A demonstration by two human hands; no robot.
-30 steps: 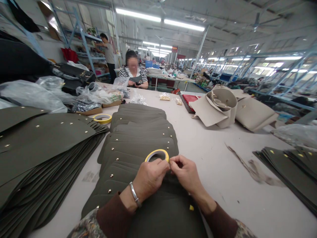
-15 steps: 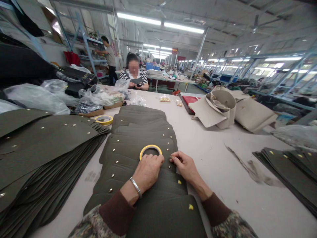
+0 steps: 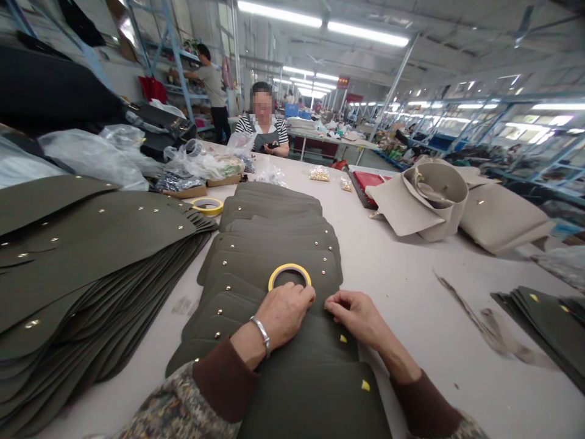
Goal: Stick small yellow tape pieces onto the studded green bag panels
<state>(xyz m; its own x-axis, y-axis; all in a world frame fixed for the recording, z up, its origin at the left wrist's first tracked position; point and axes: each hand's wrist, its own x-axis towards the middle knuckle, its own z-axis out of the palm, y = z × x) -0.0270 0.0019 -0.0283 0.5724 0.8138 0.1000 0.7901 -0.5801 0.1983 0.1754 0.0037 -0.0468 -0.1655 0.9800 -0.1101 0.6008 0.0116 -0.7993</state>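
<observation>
My left hand [image 3: 286, 314], with a silver bangle on its wrist, is closed on the near side of a roll of yellow tape [image 3: 289, 266]. The roll rests over the overlapping dark green panels [image 3: 274, 241]. Just right of it, my right hand [image 3: 354, 314] pinches thumb and forefinger together at the panels' right side; whatever is between them is too small to make out. Gold studs [image 3: 225, 263] run along both sides of the panels. Two yellow tape bits [image 3: 365, 385] stick to the nearer panels on the right.
More dark green panels [image 3: 105, 244] fan out at left, beside a second tape roll [image 3: 207, 206]. Beige bag parts [image 3: 420, 201] stand at back right. Bags of small gold pieces [image 3: 319, 174] lie farther back. A person [image 3: 262, 125] sits across the table.
The whole scene has shifted rightward in view. My right fingertips have come down slightly, over the spot where a stud showed. My left hand keeps its hold on the tape roll.
</observation>
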